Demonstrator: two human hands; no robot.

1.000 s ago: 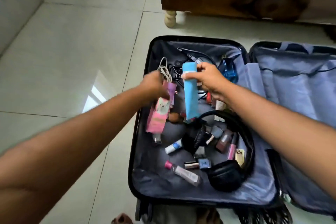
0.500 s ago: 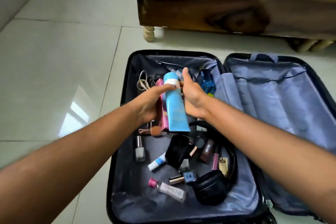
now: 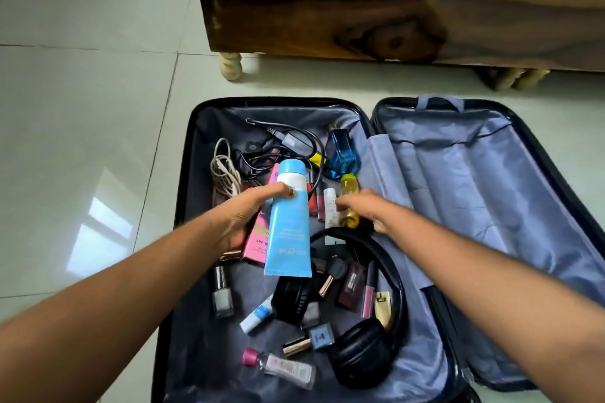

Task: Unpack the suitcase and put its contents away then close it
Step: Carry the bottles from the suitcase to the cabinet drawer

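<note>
Head view shows your left hand [image 3: 244, 216] curled round a light-blue plastic squeeze tube with a white band [image 3: 288, 222] and a pink cardboard carton [image 3: 258, 235] together, held just above the left half of the open black hard-shell suitcase with grey-blue lining [image 3: 327, 271]. Your right hand [image 3: 363, 209] reaches with loosely spread fingers, gripping nothing, its tips at a small white tube [image 3: 330, 208] and a yellow translucent bottle [image 3: 348, 203] lying side by side. Both look light; the bottle is probably smooth and could roll or slip, so pinch it across its body, or gather both in one curl of the fingers. The blue tube should be soft and will give under pressure, so you would do best holding it near the firmer cap end. The pair of black over-ear headphones [image 3: 360, 347] will be bulkier, with a stiff band that is the natural place to lift. The blue glass perfume bottle [image 3: 342, 154] at the far end is likely heavy for its size and breakable. On the carton you can read "SPF"; the print on the blue tube is too small to make out. A small blue square-capped bottle [image 3: 321, 337] bears "14".
</note>
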